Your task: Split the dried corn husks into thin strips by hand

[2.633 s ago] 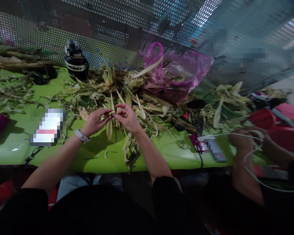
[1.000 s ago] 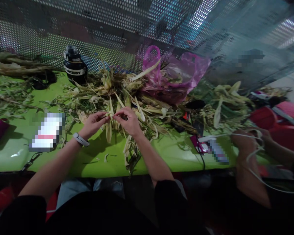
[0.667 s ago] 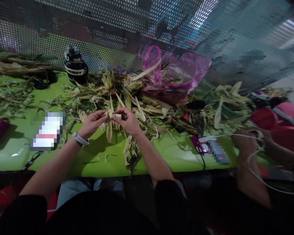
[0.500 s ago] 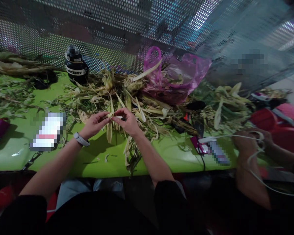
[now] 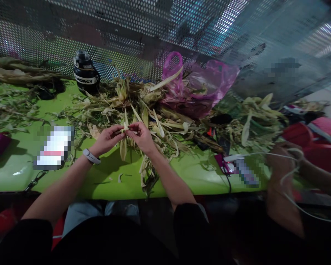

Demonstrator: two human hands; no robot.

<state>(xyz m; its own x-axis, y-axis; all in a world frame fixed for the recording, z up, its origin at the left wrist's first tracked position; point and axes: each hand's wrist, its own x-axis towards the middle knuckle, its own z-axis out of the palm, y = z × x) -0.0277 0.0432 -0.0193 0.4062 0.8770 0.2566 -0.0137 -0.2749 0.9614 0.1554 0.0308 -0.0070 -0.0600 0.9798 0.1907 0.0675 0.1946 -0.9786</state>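
Note:
A pale yellow-green corn husk strip hangs between my two hands, with another narrow end sticking up above my fingers. My left hand, with a light band on its wrist, pinches the strip between thumb and fingers. From the other side my right hand pinches it too, fingertips almost touching those of the left. The exact fold or crossing of the strip under my fingertips is too small to make out. Just beyond my hands lies a heap of dried corn husks.
Behind the heap are a black bottle, a pink plastic bag and a perforated metal panel. A phone lies left on the green table. At right are another phone and another person's hands with a white cord.
My hands stay almost in place at the husk strip, with the right fingertips shifted slightly. At right, the other person's hands have moved a little.

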